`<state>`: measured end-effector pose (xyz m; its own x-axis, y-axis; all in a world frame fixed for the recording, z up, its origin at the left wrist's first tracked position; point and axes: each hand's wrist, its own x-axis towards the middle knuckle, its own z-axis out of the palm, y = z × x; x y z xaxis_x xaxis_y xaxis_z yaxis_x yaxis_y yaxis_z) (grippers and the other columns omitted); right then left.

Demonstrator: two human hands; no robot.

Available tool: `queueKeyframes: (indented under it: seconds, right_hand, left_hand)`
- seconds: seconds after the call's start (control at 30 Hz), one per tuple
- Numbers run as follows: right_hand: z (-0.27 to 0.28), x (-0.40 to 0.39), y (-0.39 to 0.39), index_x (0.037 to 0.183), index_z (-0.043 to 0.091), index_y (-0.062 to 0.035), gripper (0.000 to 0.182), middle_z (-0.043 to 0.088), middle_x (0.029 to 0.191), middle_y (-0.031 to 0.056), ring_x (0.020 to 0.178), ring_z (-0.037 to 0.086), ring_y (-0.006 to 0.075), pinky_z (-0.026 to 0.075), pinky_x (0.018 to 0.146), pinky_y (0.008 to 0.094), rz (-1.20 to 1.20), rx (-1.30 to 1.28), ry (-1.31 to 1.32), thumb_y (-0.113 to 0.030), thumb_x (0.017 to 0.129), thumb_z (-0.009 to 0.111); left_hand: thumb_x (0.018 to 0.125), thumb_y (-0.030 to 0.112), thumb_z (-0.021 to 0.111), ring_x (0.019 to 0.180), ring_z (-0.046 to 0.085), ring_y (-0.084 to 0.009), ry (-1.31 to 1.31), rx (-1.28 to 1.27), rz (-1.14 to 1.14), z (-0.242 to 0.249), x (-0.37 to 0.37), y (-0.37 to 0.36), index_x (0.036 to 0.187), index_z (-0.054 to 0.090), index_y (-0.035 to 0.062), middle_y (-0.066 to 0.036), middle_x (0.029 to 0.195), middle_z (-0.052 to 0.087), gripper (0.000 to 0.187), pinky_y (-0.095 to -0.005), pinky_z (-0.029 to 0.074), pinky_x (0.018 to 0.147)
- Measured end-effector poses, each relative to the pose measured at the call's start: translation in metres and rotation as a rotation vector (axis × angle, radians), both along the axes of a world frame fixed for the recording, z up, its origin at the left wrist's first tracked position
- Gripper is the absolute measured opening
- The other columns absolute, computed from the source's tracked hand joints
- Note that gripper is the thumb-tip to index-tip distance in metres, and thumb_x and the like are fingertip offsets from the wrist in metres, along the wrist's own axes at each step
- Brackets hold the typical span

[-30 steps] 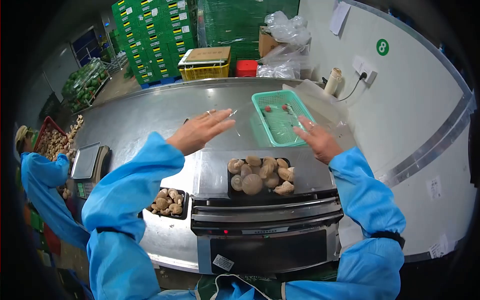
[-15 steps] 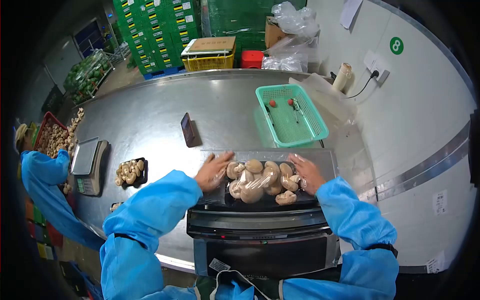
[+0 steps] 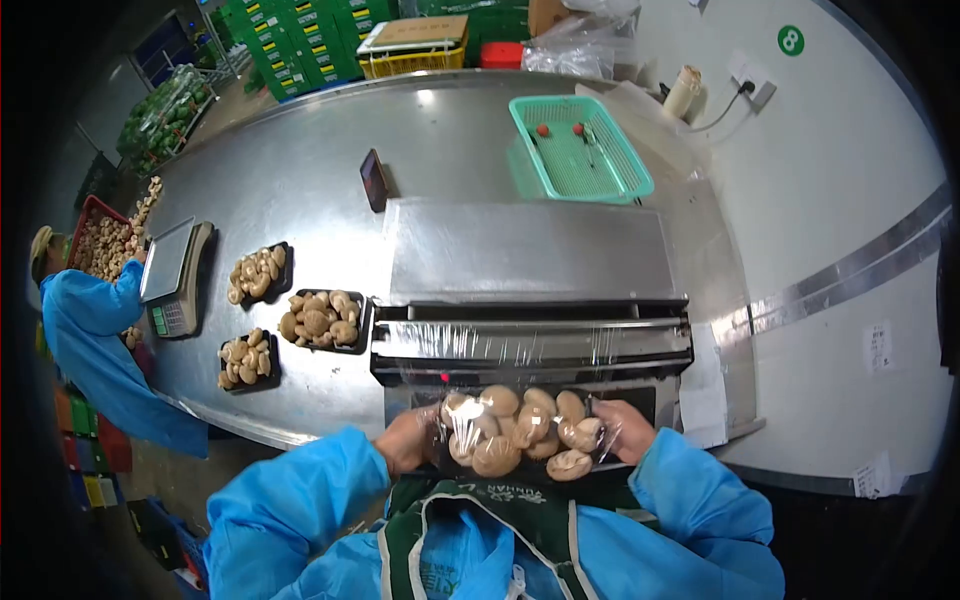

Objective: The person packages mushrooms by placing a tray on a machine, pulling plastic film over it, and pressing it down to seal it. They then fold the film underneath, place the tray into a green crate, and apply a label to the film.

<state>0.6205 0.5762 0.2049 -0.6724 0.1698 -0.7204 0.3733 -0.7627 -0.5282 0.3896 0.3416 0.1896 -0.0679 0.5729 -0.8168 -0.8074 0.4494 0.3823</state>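
A black tray of mushrooms [image 3: 520, 432] under clear film is held close to my body, in front of the wrapping machine [image 3: 530, 345]. My left hand [image 3: 412, 438] grips its left end and my right hand [image 3: 622, 430] grips its right end, fingers partly hidden beneath the tray and film. Clear film stretches over the machine's front bar. To the left, unwrapped mushrooms fill one tray [image 3: 322, 320], with a second tray [image 3: 247, 361] and a third tray [image 3: 259, 274] beside it.
A scale [image 3: 178, 280] stands at the left, near a co-worker in blue sleeves [image 3: 95, 320] and a red crate of mushrooms [image 3: 100, 240]. A phone [image 3: 374, 181] stands behind the machine. A green basket [image 3: 583, 150] lies at the back right, near the white wall.
Both my hands have drawn the mushroom tray off the machine's top plate toward my body. The view has tilted down, showing more trays at the left and the machine's bare plate.
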Motion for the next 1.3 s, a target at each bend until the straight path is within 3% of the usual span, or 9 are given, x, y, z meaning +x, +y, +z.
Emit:
queueKeyframes:
  seconds: [0.3, 0.37, 0.47, 0.6, 0.77, 1.0, 1.13, 1.2, 1.3]
  right_hand:
    - [-0.015, 0.028, -0.035, 0.098, 0.056, 0.0002, 0.024, 0.061, 0.087, 0.0070, 0.081, 0.061, 0.0157, 0.050, 0.072, 0.0278, -0.461, -0.099, 0.088, -0.019, 0.092, 0.043]
    - [-0.041, 0.033, -0.046, 0.093, 0.060, -0.0008, 0.025, 0.061, 0.085, 0.0060, 0.074, 0.058, 0.0131, 0.046, 0.068, 0.0268, -0.518, 0.123, 0.126, -0.023, 0.091, 0.047]
    - [-0.022, 0.010, -0.071, 0.090, 0.060, 0.0039, 0.020, 0.058, 0.078, 0.0069, 0.066, 0.052, 0.0136, 0.042, 0.063, 0.0269, -0.394, 1.123, -0.044, -0.015, 0.090, 0.053]
    - [-0.027, 0.007, -0.078, 0.084, 0.057, 0.0049, 0.021, 0.055, 0.073, 0.0080, 0.065, 0.051, 0.0123, 0.041, 0.059, 0.0295, -0.496, 1.356, -0.218, -0.013, 0.091, 0.050]
    - [-0.031, 0.002, -0.091, 0.070, 0.049, -0.0093, 0.028, 0.040, 0.058, -0.0059, 0.047, 0.034, 0.0031, 0.025, 0.040, 0.0215, -0.877, 0.586, -0.112, -0.023, 0.094, 0.047]
    - [-0.015, 0.070, -0.155, 0.072, 0.045, -0.0103, 0.029, 0.031, 0.049, -0.0053, 0.036, 0.029, 0.0037, 0.018, 0.031, 0.0200, -0.932, 0.479, -0.153, -0.030, 0.094, 0.048]
    - [-0.109, 0.079, -0.157, 0.075, 0.054, -0.0040, 0.033, 0.049, 0.061, -0.0023, 0.055, 0.043, 0.0055, 0.036, 0.049, 0.0239, -0.935, 0.929, -0.343, -0.031, 0.093, 0.049]
    - [-0.155, 0.058, -0.157, 0.083, 0.060, -0.0005, 0.032, 0.058, 0.073, 0.0007, 0.068, 0.048, 0.0068, 0.041, 0.061, 0.0252, -1.043, 1.007, -0.176, -0.030, 0.093, 0.050]
    - [-0.144, 0.031, -0.173, 0.109, 0.057, -0.0023, 0.028, 0.061, 0.075, 0.0026, 0.068, 0.053, 0.0094, 0.045, 0.057, 0.0235, -1.239, 0.439, 0.059, -0.024, 0.092, 0.053]
  left_hand:
    - [0.093, 0.038, 0.037, 0.099, 0.056, -0.0247, 0.146, 0.155, 0.328, -0.009, 0.026, -0.042, 0.113, 0.054, 0.0065, -0.008, 0.110, 0.058, 0.041, -0.0450, 0.043, 0.089]
    - [0.093, 0.042, 0.038, 0.087, 0.057, -0.0195, 0.324, 0.136, 0.387, 0.000, 0.029, -0.041, 0.105, 0.055, 0.0062, -0.006, 0.098, 0.058, 0.042, -0.0404, 0.048, 0.072]
    - [0.092, 0.040, 0.046, 0.076, 0.057, -0.0137, 0.588, 0.041, 0.224, 0.003, 0.036, -0.033, 0.103, 0.055, 0.0047, -0.007, 0.093, 0.059, 0.038, -0.0286, 0.048, 0.058]
    - [0.091, 0.022, 0.055, 0.059, 0.048, -0.0052, 0.772, 0.180, 0.121, -0.022, 0.029, -0.026, 0.085, 0.054, 0.0044, 0.000, 0.069, 0.053, 0.019, -0.0205, 0.035, 0.044]
    - [0.090, 0.014, 0.054, 0.057, 0.037, -0.0031, 0.947, 0.315, 0.231, -0.033, 0.017, -0.021, 0.078, 0.050, 0.0037, 0.004, 0.064, 0.046, 0.016, -0.0211, 0.031, 0.049]
    - [0.088, 0.009, 0.056, 0.057, 0.042, -0.0035, 1.090, 0.369, -0.083, -0.006, -0.011, -0.062, 0.079, 0.049, 0.0017, 0.001, 0.063, 0.050, 0.014, -0.0201, 0.034, 0.049]
    - [0.087, 0.017, 0.055, 0.057, 0.061, -0.0256, 1.910, 0.376, -0.658, -0.024, -0.017, -0.026, 0.083, 0.047, 0.0027, -0.013, 0.072, 0.063, 0.017, -0.0389, 0.045, 0.049]
    - [0.085, 0.018, 0.051, 0.066, 0.061, -0.0351, 1.947, 0.304, -0.816, -0.013, -0.010, 0.004, 0.085, 0.046, 0.0050, -0.016, 0.076, 0.062, 0.014, -0.0464, 0.046, 0.053]
    - [0.080, 0.010, 0.049, 0.068, 0.060, -0.0367, 2.050, 0.481, -0.955, -0.029, -0.006, 0.024, 0.089, 0.047, 0.0060, -0.016, 0.074, 0.060, 0.010, -0.0458, 0.047, 0.056]
